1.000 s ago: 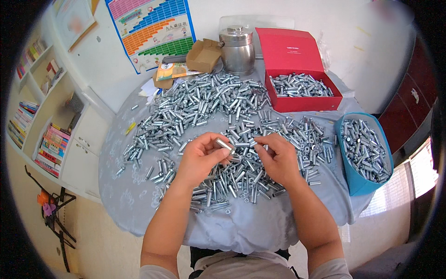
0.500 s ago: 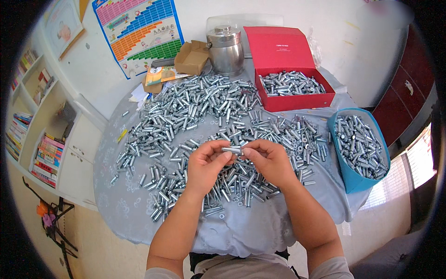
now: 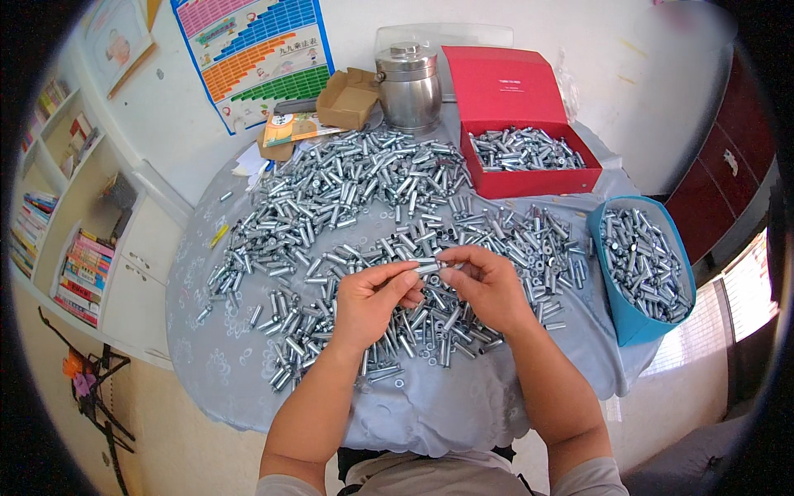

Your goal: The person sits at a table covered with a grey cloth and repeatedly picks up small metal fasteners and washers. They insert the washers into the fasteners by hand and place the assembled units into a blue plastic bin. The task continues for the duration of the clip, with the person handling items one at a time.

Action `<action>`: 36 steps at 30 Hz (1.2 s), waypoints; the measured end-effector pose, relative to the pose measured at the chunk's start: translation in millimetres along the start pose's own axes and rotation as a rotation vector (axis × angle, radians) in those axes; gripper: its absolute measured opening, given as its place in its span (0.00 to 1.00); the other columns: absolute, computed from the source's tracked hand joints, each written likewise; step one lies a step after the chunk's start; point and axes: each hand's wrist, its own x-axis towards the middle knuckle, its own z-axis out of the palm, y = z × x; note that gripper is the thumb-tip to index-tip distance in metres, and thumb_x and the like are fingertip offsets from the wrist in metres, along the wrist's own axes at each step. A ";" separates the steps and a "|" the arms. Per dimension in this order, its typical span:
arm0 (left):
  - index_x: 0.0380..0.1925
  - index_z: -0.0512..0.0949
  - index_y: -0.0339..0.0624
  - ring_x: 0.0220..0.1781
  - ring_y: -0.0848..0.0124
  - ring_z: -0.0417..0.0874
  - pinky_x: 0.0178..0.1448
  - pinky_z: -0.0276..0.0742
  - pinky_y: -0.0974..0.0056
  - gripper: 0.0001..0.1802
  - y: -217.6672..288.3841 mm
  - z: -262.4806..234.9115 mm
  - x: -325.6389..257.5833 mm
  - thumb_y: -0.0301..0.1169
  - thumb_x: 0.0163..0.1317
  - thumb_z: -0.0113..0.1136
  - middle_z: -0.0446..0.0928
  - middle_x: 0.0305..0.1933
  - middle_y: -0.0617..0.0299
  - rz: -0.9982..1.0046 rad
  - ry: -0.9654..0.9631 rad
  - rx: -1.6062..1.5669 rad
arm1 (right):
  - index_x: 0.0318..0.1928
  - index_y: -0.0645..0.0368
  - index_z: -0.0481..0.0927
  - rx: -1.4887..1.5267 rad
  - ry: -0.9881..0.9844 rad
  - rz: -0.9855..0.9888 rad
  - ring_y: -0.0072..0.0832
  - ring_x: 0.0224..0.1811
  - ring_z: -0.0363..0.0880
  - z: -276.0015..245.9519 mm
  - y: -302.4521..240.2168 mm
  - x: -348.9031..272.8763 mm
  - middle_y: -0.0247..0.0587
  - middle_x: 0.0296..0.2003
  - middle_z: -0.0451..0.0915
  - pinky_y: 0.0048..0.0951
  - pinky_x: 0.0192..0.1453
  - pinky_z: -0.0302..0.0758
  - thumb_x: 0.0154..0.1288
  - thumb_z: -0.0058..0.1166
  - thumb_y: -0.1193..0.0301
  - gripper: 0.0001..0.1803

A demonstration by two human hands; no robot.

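Note:
Above the middle of the table, a short silvery expansion bolt point(image 3: 428, 269) lies roughly level between my two hands. My left hand point(image 3: 368, 304) is closed, its thumb and forefinger pinching the left end. At the other end, my right hand point(image 3: 490, 289) grips it with bent fingers and thumb. How far the fingertips cover the bolt's ends I cannot make out. Beneath and around both hands spreads a loose pile of similar metal bolts and sleeves point(image 3: 380, 178). A few small washers point(image 3: 399, 383) lie at its near edge.
A red lidded box point(image 3: 538, 182) full of bolts stands at the back right. To the right is a blue fabric bin point(image 3: 641, 318), also filled. A steel pot point(image 3: 408, 91), an open cardboard box point(image 3: 347, 97) and a booklet point(image 3: 302, 126) sit along the back. Grey cloth point(image 3: 207, 364) covers the table.
The bolt and both hands have shifted slightly right. The left fingers have changed their position on the bolt, with the forefinger straighter now. The whole view has moved a little.

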 end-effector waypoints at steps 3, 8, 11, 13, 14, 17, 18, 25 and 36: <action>0.48 0.82 0.31 0.33 0.70 0.86 0.37 0.84 0.68 0.12 -1.4 -0.5 -0.4 0.26 0.67 0.61 0.85 0.36 0.55 0.000 0.001 -0.006 | 0.48 0.64 0.82 0.000 0.012 0.008 0.15 0.29 0.74 1.0 -0.3 0.1 0.32 0.32 0.82 0.19 0.34 0.73 0.66 0.61 0.74 0.11; 0.48 0.82 0.31 0.33 0.70 0.86 0.37 0.84 0.68 0.12 -0.8 0.1 0.8 0.26 0.67 0.61 0.85 0.35 0.55 -0.025 0.016 0.002 | 0.46 0.64 0.82 0.031 0.034 -0.086 0.12 0.26 0.71 0.4 10.2 3.1 0.30 0.30 0.81 0.17 0.29 0.69 0.66 0.61 0.74 0.10; 0.48 0.82 0.31 0.32 0.70 0.86 0.36 0.84 0.68 0.12 -1.7 -0.3 -0.3 0.26 0.67 0.61 0.85 0.35 0.55 -0.019 0.023 -0.002 | 0.46 0.64 0.82 0.086 -0.027 0.131 0.13 0.25 0.71 -0.8 -2.6 2.8 0.29 0.29 0.80 0.18 0.28 0.69 0.66 0.61 0.74 0.10; 0.48 0.82 0.31 0.32 0.71 0.86 0.37 0.84 0.68 0.12 -2.6 -0.4 -0.2 0.26 0.67 0.61 0.85 0.36 0.55 -0.009 0.018 -0.012 | 0.47 0.64 0.82 0.030 -0.016 0.031 0.13 0.24 0.71 -2.3 5.9 2.6 0.30 0.29 0.80 0.19 0.28 0.70 0.67 0.60 0.73 0.11; 0.48 0.82 0.31 0.33 0.72 0.86 0.37 0.84 0.69 0.12 -2.8 -0.6 0.2 0.27 0.67 0.61 0.85 0.36 0.55 -0.006 0.015 -0.017 | 0.47 0.64 0.82 0.003 -0.010 -0.018 0.14 0.24 0.71 -2.8 8.9 2.5 0.30 0.29 0.80 0.19 0.28 0.70 0.67 0.60 0.72 0.11; 0.48 0.82 0.32 0.33 0.72 0.86 0.37 0.84 0.69 0.12 -3.2 -0.7 0.4 0.27 0.67 0.61 0.85 0.36 0.55 0.001 0.010 -0.028 | 0.48 0.64 0.82 0.122 0.038 0.018 0.14 0.23 0.72 1.7 4.2 2.6 0.29 0.28 0.79 0.18 0.27 0.69 0.67 0.60 0.72 0.12; 0.48 0.82 0.32 0.33 0.72 0.86 0.37 0.84 0.69 0.12 -2.8 -1.0 0.2 0.27 0.67 0.61 0.85 0.36 0.56 0.004 0.009 -0.029 | 0.48 0.64 0.81 0.076 -0.006 0.044 0.14 0.24 0.72 0.1 4.5 3.2 0.30 0.29 0.80 0.18 0.27 0.70 0.67 0.60 0.72 0.12; 0.48 0.82 0.31 0.33 0.72 0.86 0.37 0.84 0.68 0.12 -2.7 0.4 0.0 0.26 0.67 0.61 0.85 0.36 0.55 -0.007 0.014 -0.033 | 0.48 0.65 0.82 0.001 -0.023 0.049 0.15 0.24 0.73 -1.0 2.4 4.0 0.33 0.32 0.80 0.19 0.28 0.71 0.68 0.59 0.72 0.12; 0.47 0.81 0.31 0.32 0.71 0.85 0.36 0.84 0.68 0.12 -2.9 3.9 0.0 0.27 0.67 0.60 0.85 0.35 0.55 -0.017 0.030 -0.033 | 0.49 0.65 0.81 0.017 -0.019 0.023 0.16 0.25 0.74 0.5 2.3 1.4 0.33 0.29 0.81 0.20 0.29 0.72 0.67 0.60 0.74 0.12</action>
